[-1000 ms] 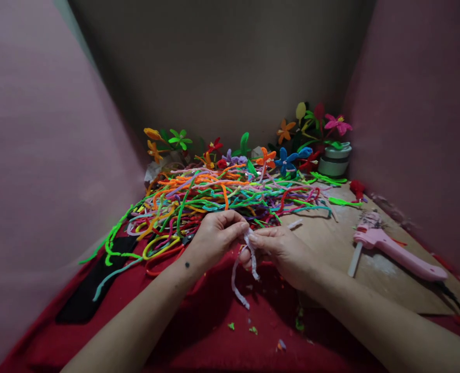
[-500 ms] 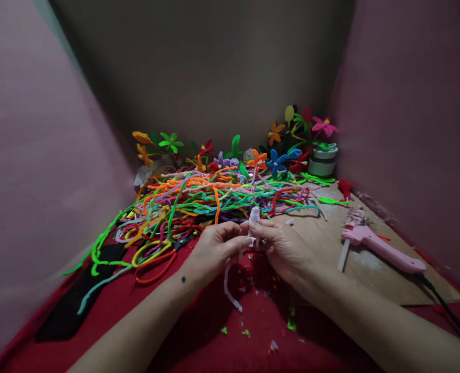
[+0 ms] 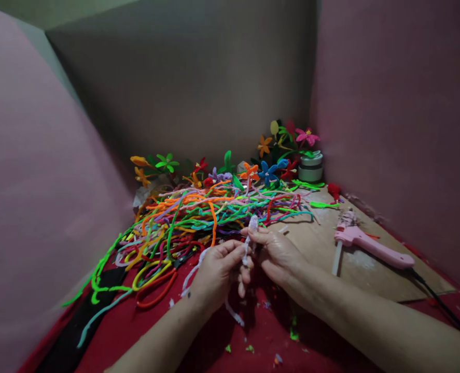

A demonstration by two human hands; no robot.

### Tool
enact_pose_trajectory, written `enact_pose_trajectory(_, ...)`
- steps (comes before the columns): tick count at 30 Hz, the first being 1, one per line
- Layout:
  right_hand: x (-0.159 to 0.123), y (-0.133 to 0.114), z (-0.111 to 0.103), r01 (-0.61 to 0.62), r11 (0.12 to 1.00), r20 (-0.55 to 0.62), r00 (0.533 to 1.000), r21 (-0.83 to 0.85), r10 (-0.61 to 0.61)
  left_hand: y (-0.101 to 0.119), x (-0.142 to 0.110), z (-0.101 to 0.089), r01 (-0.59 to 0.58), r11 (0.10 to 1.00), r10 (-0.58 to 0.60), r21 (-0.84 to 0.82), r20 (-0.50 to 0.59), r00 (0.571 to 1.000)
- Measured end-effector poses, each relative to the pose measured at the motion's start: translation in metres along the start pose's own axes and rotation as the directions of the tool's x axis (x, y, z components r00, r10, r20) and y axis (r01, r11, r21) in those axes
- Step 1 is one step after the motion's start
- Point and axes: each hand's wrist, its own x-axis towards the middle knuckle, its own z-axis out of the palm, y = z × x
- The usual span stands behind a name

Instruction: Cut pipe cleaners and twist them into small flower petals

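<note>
Between my two hands is a pale lilac pipe cleaner [image 3: 253, 224], its upper end folded into a narrow loop that stands upright. My right hand [image 3: 278, 252] pinches this folded part from the right. Fingers of my left hand [image 3: 225, 261] are closed on the lower stretch of the pipe cleaner, just beneath the fold. One loose tail hangs below my left hand toward the red cloth, and another pale strand shows at its left side. Scissors [image 3: 154, 277] with red and yellow handles lie left of my left hand, partly under other pipe cleaners.
A heap of multicoloured pipe cleaners [image 3: 198, 210] spreads behind my hands. Pipe-cleaner flowers [image 3: 268, 172] stand along the back. A pink glue gun [image 3: 373, 248] with a cord lies on a brown board [image 3: 319, 280] at right. Small fuzz scraps dot the red cloth [image 3: 198, 342].
My left hand has moved down and slightly left along the pipe cleaner, while my right hand still pinches the folded end. The camera view has shifted a little.
</note>
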Motion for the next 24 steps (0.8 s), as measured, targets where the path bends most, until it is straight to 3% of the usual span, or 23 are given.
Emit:
enact_pose_trajectory(2,0.000,-0.004,0.003,0.020,0.998,-0.021,1.000,0.051,-0.019,0.003,-0.001,-0.007,-0.214,0.932,0.242,0.291,-0.062,0.968)
enact_pose_trajectory(3,0.000,-0.005,0.005,0.025,0.997,-0.036,0.999,0.073,-0.022,0.004,-0.002,-0.010,-0.334,0.831,0.393,0.445,-0.045,0.918)
enact_pose_trajectory(5,0.001,-0.008,0.008,-0.004,0.996,-0.027,1.000,0.089,0.007,0.005,-0.002,-0.015,-0.523,0.533,0.635,0.665,0.094,0.766)
enact_pose_trajectory(7,0.002,-0.007,0.010,-0.051,0.996,0.014,0.999,0.077,0.050,0.005,-0.002,-0.018,-0.607,0.257,0.731,0.752,0.259,0.631)
enact_pose_trajectory(9,0.004,-0.004,0.011,-0.085,0.995,0.049,0.995,0.057,0.082,0.007,-0.001,-0.018,-0.625,0.092,0.760,0.775,0.351,0.547)
enact_pose_trajectory(10,0.005,-0.002,0.010,-0.095,0.995,0.066,0.994,0.042,0.093,0.008,-0.001,-0.018,-0.634,0.048,0.760,0.771,0.384,0.525)
enact_pose_trajectory(12,0.007,0.001,0.007,-0.104,0.995,0.098,0.990,0.001,0.103,0.011,-0.002,-0.017,-0.664,0.019,0.745,0.748,0.432,0.508)
enact_pose_trajectory(15,0.010,0.004,0.000,-0.103,0.992,0.135,0.984,-0.069,0.112,0.013,-0.002,-0.018,-0.715,0.075,0.714,0.695,0.463,0.525)
enact_pose_trajectory(20,0.006,0.001,-0.006,-0.056,0.984,0.154,0.985,-0.168,0.083,0.012,-0.003,-0.021,-0.731,0.283,0.654,0.621,0.433,0.620)
enact_pose_trajectory(24,0.002,-0.001,-0.004,0.071,0.964,0.196,0.980,-0.256,-0.021,0.013,-0.008,-0.018,-0.657,0.467,0.626,0.592,0.304,0.719)
